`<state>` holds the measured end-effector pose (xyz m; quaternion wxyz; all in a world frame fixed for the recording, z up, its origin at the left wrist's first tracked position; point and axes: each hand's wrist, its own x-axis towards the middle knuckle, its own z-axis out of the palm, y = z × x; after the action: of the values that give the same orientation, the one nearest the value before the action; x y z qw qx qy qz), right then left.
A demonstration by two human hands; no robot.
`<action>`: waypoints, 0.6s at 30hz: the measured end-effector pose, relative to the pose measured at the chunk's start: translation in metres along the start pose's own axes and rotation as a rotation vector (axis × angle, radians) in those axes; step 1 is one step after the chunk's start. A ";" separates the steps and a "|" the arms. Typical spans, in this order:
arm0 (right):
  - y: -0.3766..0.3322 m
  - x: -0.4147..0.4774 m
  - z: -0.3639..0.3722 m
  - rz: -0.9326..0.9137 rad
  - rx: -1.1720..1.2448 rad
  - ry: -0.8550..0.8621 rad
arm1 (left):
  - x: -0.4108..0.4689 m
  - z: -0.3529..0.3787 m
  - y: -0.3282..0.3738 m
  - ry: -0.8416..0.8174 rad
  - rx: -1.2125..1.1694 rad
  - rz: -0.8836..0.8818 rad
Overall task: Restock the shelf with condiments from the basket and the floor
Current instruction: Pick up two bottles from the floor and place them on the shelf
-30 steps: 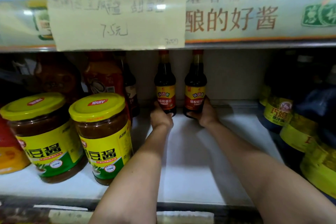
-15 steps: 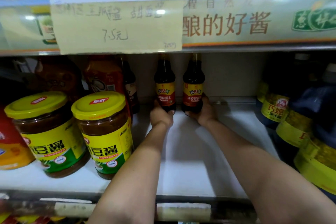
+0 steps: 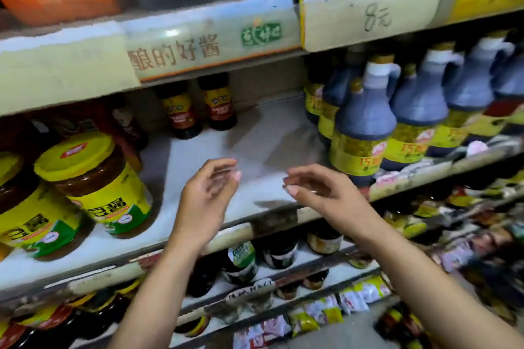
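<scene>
Loosely open left grip (image 3: 209, 193), right grip (image 3: 321, 193).

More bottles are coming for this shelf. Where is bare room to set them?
The bare white shelf board in front of the two small sauce bottles, between the yellow-lidded jars on the left and the handled jugs on the right. Those two sides are crowded.

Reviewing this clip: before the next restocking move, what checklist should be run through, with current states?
1. Left hand empty: ok.
2. Right hand empty: ok.
3. Two small bottles standing at the back, clear of both hands: ok.
4. Bare shelf in front of them for more stock: ok.
5. Basket in view for the next pick: not ok.
</scene>
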<state>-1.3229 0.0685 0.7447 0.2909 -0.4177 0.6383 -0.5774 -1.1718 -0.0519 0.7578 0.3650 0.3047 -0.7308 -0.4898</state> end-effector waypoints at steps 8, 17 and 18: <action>0.044 -0.226 -0.152 0.223 0.049 0.547 | -0.123 0.053 -0.009 -0.540 0.005 -0.240; 0.118 -0.443 -0.254 0.540 0.116 1.029 | -0.221 0.212 -0.031 -0.798 0.107 -0.350; 0.125 -0.456 -0.259 0.562 0.140 1.041 | -0.231 0.232 -0.034 -0.853 0.138 -0.334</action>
<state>-1.3485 0.5909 0.6143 0.1081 0.1254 0.7435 -0.6479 -1.2353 0.2373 0.6129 -0.0731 0.2131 -0.7876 -0.5735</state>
